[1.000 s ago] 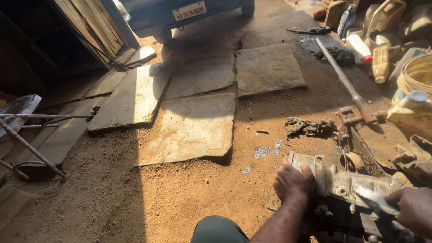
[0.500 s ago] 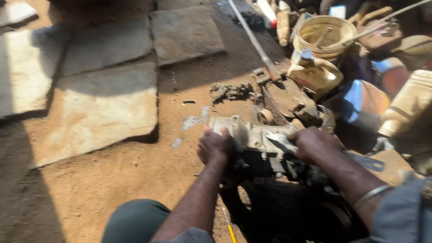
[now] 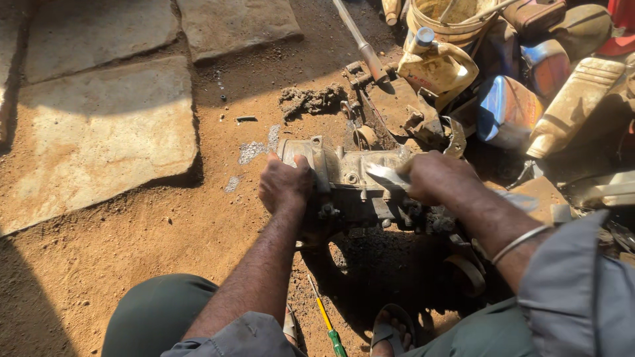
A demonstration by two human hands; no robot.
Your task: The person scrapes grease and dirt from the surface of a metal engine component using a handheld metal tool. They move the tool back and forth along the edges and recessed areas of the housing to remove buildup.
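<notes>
Two hands now closed on the engine casing

Both hands bear on the grimy metal engine casing (image 3: 357, 182), which lies on the dirt floor (image 3: 165, 231) between the knees. The left hand (image 3: 286, 184) clamps its left end, as before. The right hand (image 3: 433, 177), a second ago apart, has come in, its grip shut on a flat metal blade (image 3: 387, 175) against the casing's top. A yellow-green screwdriver (image 3: 325, 320) lies below.

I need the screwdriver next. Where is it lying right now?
In the head view, the screwdriver lies on the dirt at the bottom centre, between the person's knees, just below the engine casing and left of the sandalled foot.
</notes>
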